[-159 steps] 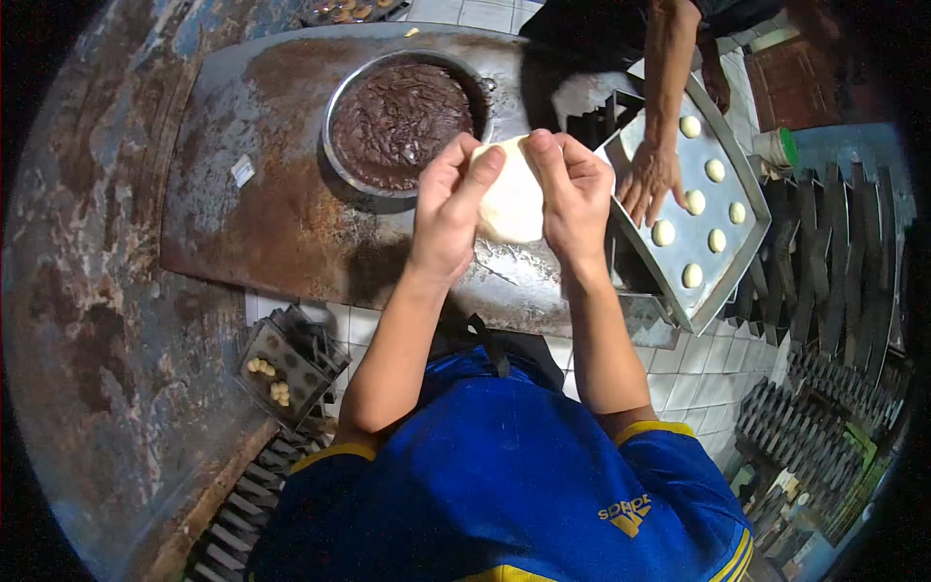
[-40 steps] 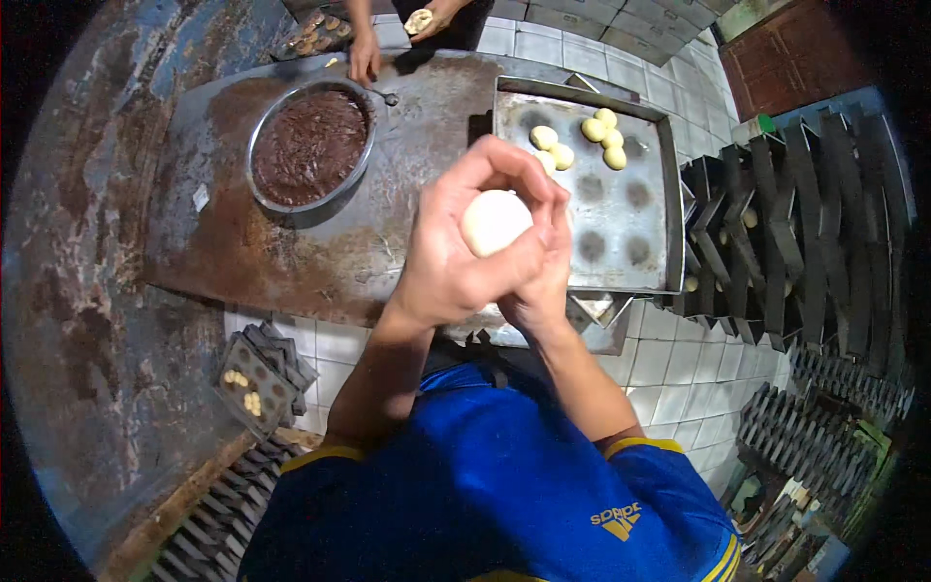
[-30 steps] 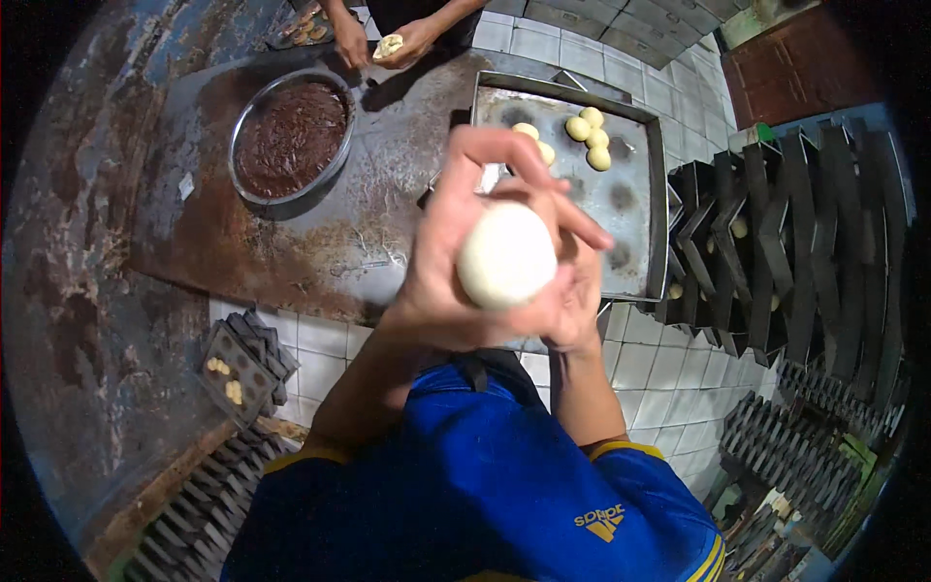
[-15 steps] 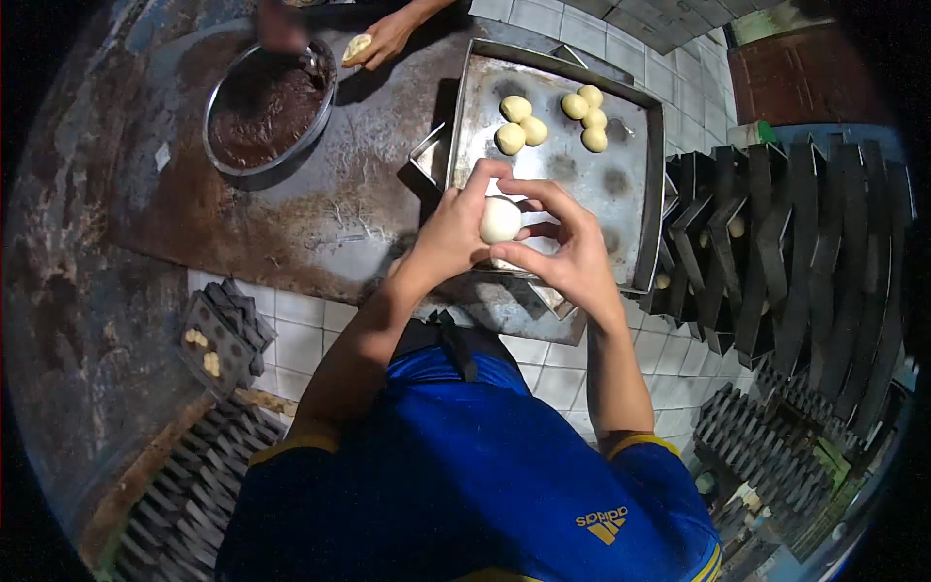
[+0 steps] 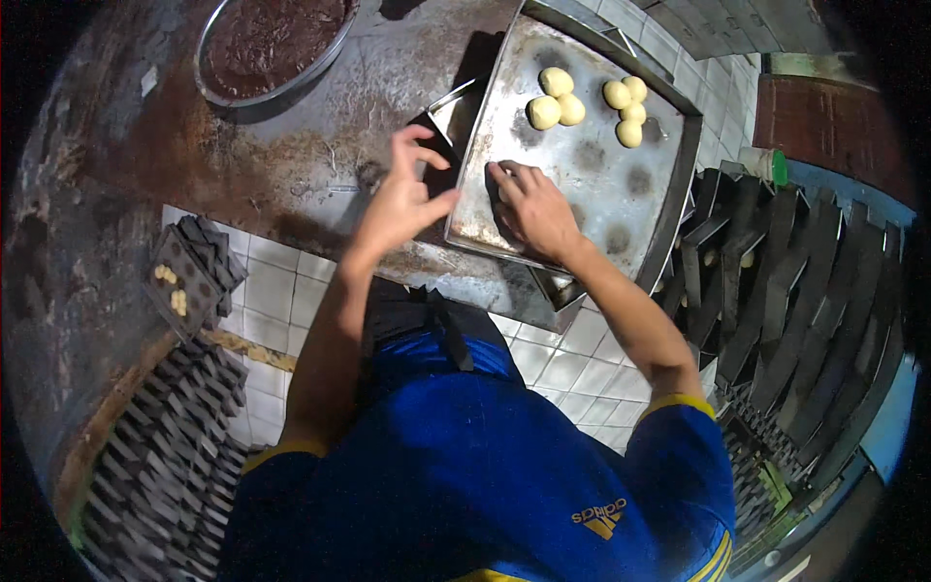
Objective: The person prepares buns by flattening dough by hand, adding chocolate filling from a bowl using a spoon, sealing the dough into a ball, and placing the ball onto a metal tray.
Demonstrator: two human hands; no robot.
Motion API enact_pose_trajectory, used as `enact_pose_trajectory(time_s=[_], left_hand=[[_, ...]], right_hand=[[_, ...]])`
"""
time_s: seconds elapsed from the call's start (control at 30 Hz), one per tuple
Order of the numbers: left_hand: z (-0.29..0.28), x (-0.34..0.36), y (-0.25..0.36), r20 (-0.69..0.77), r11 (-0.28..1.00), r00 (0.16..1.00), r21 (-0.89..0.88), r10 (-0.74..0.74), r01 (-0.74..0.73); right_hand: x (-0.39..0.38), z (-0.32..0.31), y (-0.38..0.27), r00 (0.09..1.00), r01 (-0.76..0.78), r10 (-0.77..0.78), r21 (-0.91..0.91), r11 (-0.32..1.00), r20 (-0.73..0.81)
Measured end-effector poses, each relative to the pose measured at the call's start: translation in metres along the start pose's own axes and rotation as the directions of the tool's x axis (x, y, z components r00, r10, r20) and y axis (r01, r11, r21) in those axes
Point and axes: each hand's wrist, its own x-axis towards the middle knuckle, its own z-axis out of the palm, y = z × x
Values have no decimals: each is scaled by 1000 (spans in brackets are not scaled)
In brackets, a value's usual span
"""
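Note:
My left hand (image 5: 398, 199) hangs just left of the metal tray (image 5: 473, 194), fingers bent and apart, holding nothing. My right hand (image 5: 529, 209) is over the tray's near-left part, its fingers curled down toward the surface; whatever lies under them is hidden, and the white dough ball is out of sight. Farther back on the tray, three pale dough balls (image 5: 545, 112) sit in one group, and several smaller ones (image 5: 617, 94) form another group to their right.
A round metal bowl of dark brown filling (image 5: 272, 48) sits at the back left of the worn metal table (image 5: 301, 165). Another tray (image 5: 456, 97) lies under the main one. Stacked dark pans (image 5: 795, 301) stand at the right; small trays with pale pieces (image 5: 194, 262) are at lower left.
My hands have separated: the left moved left and released the ball, the right moved down onto the tray, hiding it. The co-worker's hands have left view; the scene has shifted with my head.

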Motion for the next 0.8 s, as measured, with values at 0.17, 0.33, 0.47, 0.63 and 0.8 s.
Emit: enact_pose_trajectory(time_s=[0.17, 0.33, 0.47, 0.63, 0.8], left_hand=[[-36, -16, -23, -139, 1000, 990, 16, -4, 7], [-34, -24, -33, -173, 997, 983, -34, -68, 63], [-27, -27, -29, -160, 988, 982, -131, -97, 76], [-25, -26, -29, -125, 995, 990, -84, -58, 48], [-19, -23, -24, -171, 989, 980, -122, -98, 77]], right_hand=[[12, 22, -3, 991, 130, -135, -194, 972, -11], [25, 25, 20, 998, 21, -36, 296, 955, 44], [21, -24, 75, 923, -98, 353, 796, 597, -151], [-11, -60, 190, 597, -606, 645, 259, 752, -478], [-7, -53, 216, 528, -792, 824, 233, 565, -204]])
